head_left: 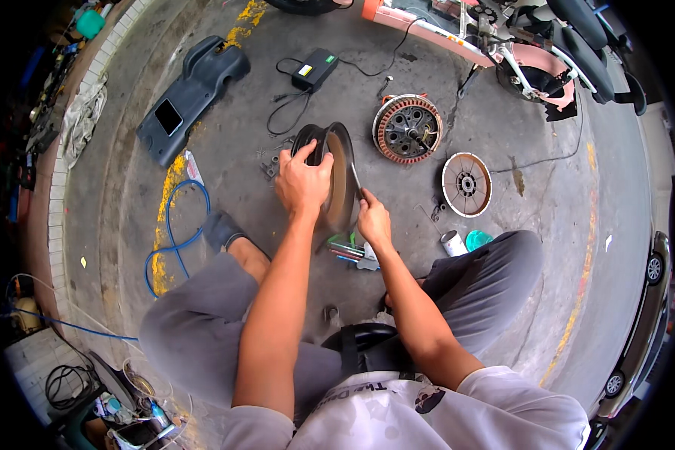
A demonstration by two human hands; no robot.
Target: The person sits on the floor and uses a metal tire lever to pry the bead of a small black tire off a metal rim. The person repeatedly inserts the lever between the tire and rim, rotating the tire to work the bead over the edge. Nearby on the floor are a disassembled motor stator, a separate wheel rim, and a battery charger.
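My left hand point(304, 178) grips the edge of a black wheel rim point(301, 139), thumb and fingers over its lip. The rim stands on edge between my knees, its inner face brownish and rusty-looking. My right hand point(373, 218) is closed around a thin, dark, flat metal tool point(356, 177), which lies along the rim's right edge; its exact kind is unclear. Beyond and to the right lies a motor stator point(408, 128) with copper windings around it. A round ribbed motor cover point(466, 184) rests flat nearer to my right knee.
A black charger point(315, 71) with cables lies ahead. Left are a grey plastic scooter panel point(195, 97) and a blue hose point(169, 225). A pink electric scooter point(540, 64) stands far right. Nearby sit a small can point(453, 243), a green lid-like piece point(478, 239) and several pens or thin tools point(345, 249).
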